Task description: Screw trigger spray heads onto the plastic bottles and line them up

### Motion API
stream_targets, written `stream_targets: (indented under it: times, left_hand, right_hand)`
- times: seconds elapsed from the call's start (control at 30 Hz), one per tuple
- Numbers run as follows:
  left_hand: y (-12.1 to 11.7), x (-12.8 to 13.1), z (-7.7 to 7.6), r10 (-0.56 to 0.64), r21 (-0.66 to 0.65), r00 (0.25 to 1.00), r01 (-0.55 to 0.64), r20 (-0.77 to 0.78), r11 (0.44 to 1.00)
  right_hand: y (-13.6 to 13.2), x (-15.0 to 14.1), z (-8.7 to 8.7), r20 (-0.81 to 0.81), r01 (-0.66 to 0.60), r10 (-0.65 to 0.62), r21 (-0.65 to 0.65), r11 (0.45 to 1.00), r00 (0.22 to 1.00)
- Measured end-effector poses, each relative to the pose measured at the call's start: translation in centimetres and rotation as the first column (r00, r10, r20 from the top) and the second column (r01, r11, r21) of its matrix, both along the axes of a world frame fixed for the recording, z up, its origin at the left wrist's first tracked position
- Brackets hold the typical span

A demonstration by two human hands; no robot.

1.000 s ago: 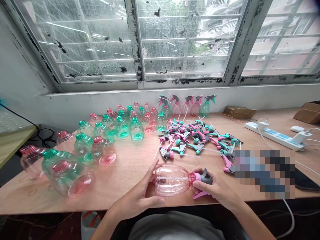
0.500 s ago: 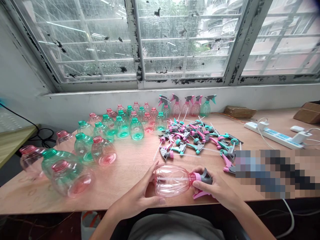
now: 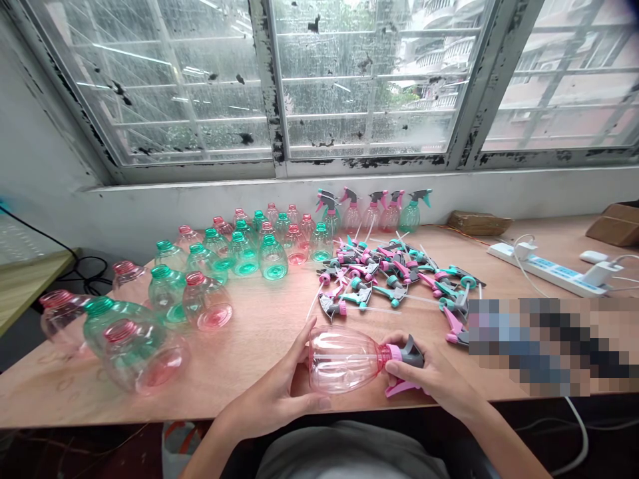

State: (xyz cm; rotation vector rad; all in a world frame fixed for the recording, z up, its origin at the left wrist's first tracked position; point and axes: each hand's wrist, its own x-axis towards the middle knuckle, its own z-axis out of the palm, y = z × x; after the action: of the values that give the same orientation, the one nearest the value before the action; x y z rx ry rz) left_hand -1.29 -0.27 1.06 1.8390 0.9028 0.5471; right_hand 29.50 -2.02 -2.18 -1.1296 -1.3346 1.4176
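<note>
A clear pink spray bottle point(image 3: 344, 361) lies on its side in the air near the table's front edge, its base to the left. My left hand point(image 3: 282, 382) cups the base end, thumb below and fingers behind and above. Around the pink collar and the grey and pink trigger spray head point(image 3: 412, 352) at the neck, my right hand point(image 3: 432, 376) is closed. A thin tube runs inside the bottle. Just beyond lies a heap of loose trigger spray heads point(image 3: 394, 269), pink, teal and grey, with their tubes.
Open pink and green bottles point(image 3: 273, 258) stand in rows on the wooden table point(image 3: 269, 309) at left. Several bottles with spray heads point(image 3: 372, 214) line the wall. A white power strip point(image 3: 546, 268), a brown wrapped packet point(image 3: 478, 223) and a cardboard box point(image 3: 616, 225) are at right.
</note>
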Motion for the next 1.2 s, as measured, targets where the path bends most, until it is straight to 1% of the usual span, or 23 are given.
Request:
stream_targets:
  times: [0.13, 0.23, 0.47, 0.63, 0.77, 0.97, 1.1, 1.2]
  left_hand:
    - [-0.12, 0.13, 0.41, 0.014, -0.043, 1.000, -0.014, 0.003, 0.999]
    - [-0.16, 0.19, 0.58, 0.022, -0.045, 1.000, -0.022, -0.006, 0.999]
    - [-0.06, 0.22, 0.32, 0.018, -0.011, 1.000, -0.018, 0.011, 1.000]
    - [-0.06, 0.13, 0.16, 0.013, -0.050, 0.999, -0.011, 0.030, 0.999]
    - [-0.08, -0.06, 0.07, 0.022, -0.070, 0.998, -0.019, 0.052, 0.997]
    - [-0.08, -0.03, 0.17, 0.052, -0.045, 0.999, -0.051, 0.012, 0.998]
    - [-0.06, 0.03, 0.18, 0.031, -0.061, 0.999, -0.030, 0.027, 0.998]
    - [-0.12, 0.06, 0.18, 0.030, -0.032, 0.999, -0.028, 0.033, 0.999]
  right_hand:
    - [-0.09, 0.06, -0.08, 0.012, 0.005, -0.006, 0.015, 1.000, 1.000]
    - [-0.09, 0.05, -0.04, 0.027, 0.010, -0.011, 0.028, 1.000, 1.000]
    - [-0.05, -0.01, 0.18, 0.024, 0.004, -0.005, 0.030, 1.000, 1.000]
    - [-0.16, 0.00, 0.25, 0.020, 0.006, -0.006, 0.018, 1.000, 1.000]
    - [-0.17, -0.02, 0.37, 0.052, 0.016, -0.018, 0.041, 0.999, 0.998]
    - [-0.24, -0.02, 0.46, 0.019, 0.010, -0.011, 0.022, 1.000, 1.000]
    - [-0.22, -0.04, 0.47, 0.026, 0.021, -0.022, 0.016, 1.000, 0.999]
    - [-0.17, -0.03, 0.38, 0.014, 0.007, -0.007, -0.007, 1.000, 1.000]
